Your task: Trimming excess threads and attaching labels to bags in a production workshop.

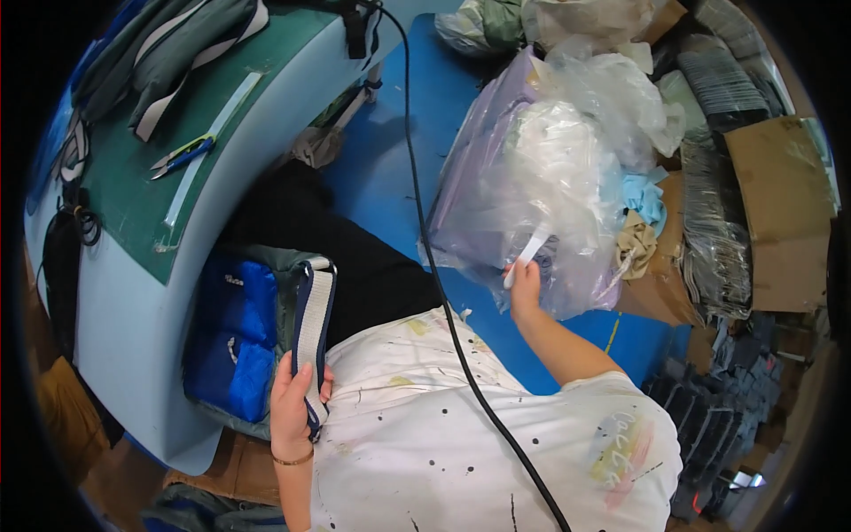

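My left hand (295,399) is closed round a white webbing strap (316,306) with navy edges. The strap lies along the side of a blue and grey-green fabric bag (235,332), which rests at my left beside the table. Out to the right, my right hand (524,282) grips a flat white strip (530,253); its exact kind I cannot make out. That hand is at the near side of a large clear plastic bag (496,204), whose pale contents look lilac and white through the film.
The table (80,293) with a green mat (115,177) curves along the left; thread snips (184,155) and grey bags with pale straps (177,53) lie there. A black cable (417,177) hangs across the middle. Cardboard (776,213) and wrapped stacks (714,222) crowd the right.
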